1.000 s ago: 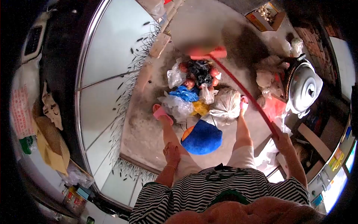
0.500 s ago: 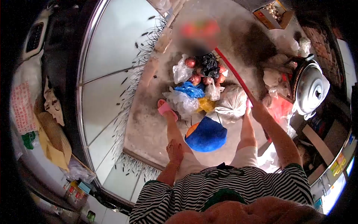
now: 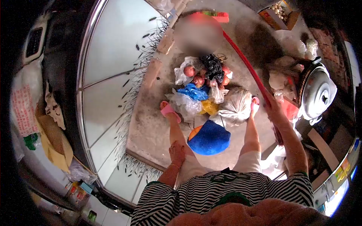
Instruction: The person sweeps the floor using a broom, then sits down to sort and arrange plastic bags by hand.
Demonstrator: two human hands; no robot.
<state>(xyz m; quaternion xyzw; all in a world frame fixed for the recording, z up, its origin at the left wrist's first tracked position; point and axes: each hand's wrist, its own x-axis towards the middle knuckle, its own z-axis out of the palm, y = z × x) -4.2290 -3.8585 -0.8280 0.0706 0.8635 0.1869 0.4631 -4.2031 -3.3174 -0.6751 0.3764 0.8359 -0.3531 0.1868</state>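
Step in hand: right hand (image 3: 274, 108) is holding a long red broom (image 3: 245, 61) out over the floor (image 3: 149, 139). Right fingers are clamped round the handle near its lower end; a short length shows past the hand, beside the forearm. Left hand (image 3: 176, 152) rests on the left leg (image 3: 171, 131) near the knee, nothing visible in it. Can't tell whether its fingers are together or apart.

Next move, my read: moving the head calls for a firm right grip and a path round the bag pile. Pulled straight toward the feet, it could snag the plastic.

Broom location: slants from the right side of the floor up toward the floor's far end, head (image 3: 221, 16) out there beyond the bags. Far left corner of the floor is past the head, brick edging near it.

Broom look: handle is straight, slim, red, darker at the hand end. Head shows red with a green strip. A blurred patch covers part of it and the joint, so bristle condition is unknown.

Around it: black bag (image 3: 213, 69), red onion-like bulbs (image 3: 189, 71), blue bag (image 3: 194, 91), yellow bag (image 3: 209, 107) and a stuffed white bag (image 3: 234, 105) sit mid-floor. White bag is just beside the right slipper (image 3: 255, 101). Blue cushion-like thing (image 3: 209, 138) lies between the legs. Lidded pot (image 3: 318, 92) stands by the floor's right edge.
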